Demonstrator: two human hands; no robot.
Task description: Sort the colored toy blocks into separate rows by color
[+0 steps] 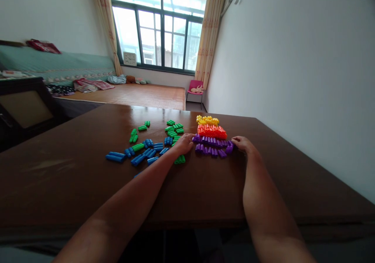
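Left grip (185, 141) and right grip (241, 142) flank the far purple row (213, 141); whether clamped, I cannot tell. Light, even pressure should keep it straight.

From here I see bare table (205, 192) between the two forearms, open right up to the lower purple row (211, 150). Right of the right hand (241, 143), the tabletop is open to its edge. Left of the left hand (185, 143), green pieces (179, 159) and blue pieces (140, 159) lie scattered, blocking a low sideways sweep; only narrow gaps show among them. Straight ahead, between the hands and beyond, purple, orange (211, 131) and yellow rows (207, 120) stand in the way.
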